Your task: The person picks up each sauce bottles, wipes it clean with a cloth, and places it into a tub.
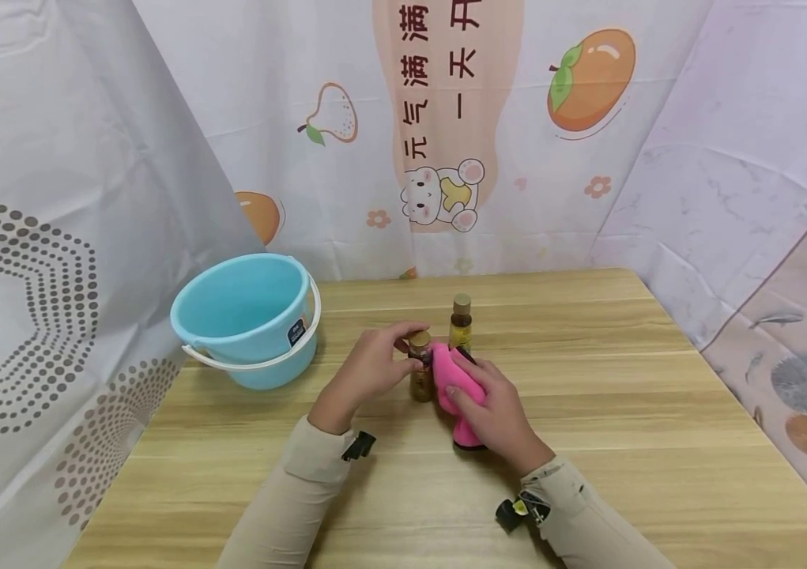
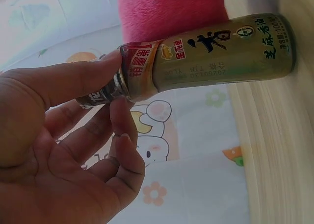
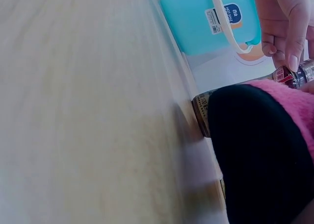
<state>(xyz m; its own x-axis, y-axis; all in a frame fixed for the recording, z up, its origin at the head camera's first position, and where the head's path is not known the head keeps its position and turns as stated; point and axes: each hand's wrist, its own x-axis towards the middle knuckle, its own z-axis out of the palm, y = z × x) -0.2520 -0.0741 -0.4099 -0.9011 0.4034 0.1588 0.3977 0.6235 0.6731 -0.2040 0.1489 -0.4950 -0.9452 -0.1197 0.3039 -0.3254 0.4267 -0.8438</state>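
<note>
A small sesame oil bottle (image 1: 420, 383) with a gold cap stands upright on the table. My left hand (image 1: 373, 365) pinches its neck between thumb and fingers; the left wrist view shows the printed label on the bottle (image 2: 221, 55). My right hand (image 1: 501, 407) grips a fuzzy pink piece (image 1: 456, 387) with a black side, held right beside the bottle. In the right wrist view that black side (image 3: 255, 150) covers much of the bottle's body. Just behind the pink piece is a second small dark bottle (image 1: 461, 322) with a yellow label, its lower part hidden.
To the left on the wooden table (image 1: 624, 442) sits a light blue bucket (image 1: 271, 371) with a white handle. Printed curtains (image 1: 346, 197) hang behind the table and along both its sides.
</note>
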